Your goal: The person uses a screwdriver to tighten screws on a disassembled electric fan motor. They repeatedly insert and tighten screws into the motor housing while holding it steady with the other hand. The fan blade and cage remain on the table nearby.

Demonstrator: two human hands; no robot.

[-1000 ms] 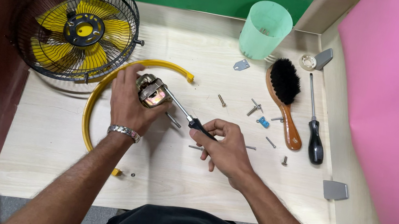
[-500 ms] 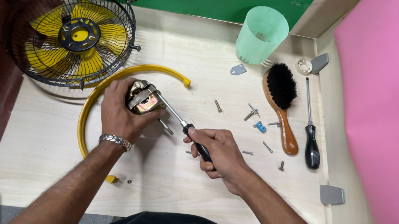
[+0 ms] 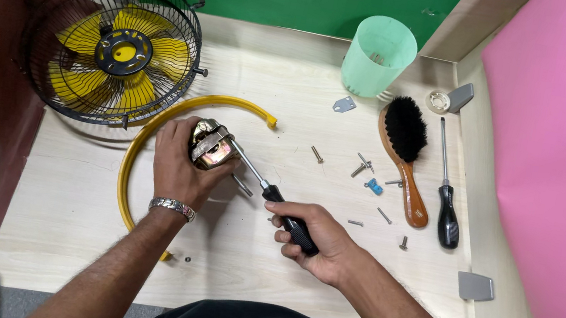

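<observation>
Hands closed: left hand [image 3: 178, 164] grips brass-coloured motor [image 3: 211, 145]; right hand [image 3: 319, 240], at its 4 o'clock, grasps black-handled screwdriver [image 3: 269, 193], tip touching motor, above tabletop [image 3: 243, 260].

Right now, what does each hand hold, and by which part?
Left hand grips the small motor around its body. Right hand holds the screwdriver by its black handle.

A brass-coloured motor [image 3: 211, 145] sits on the table, a black-handled screwdriver [image 3: 269, 193] slanting into it.
</observation>
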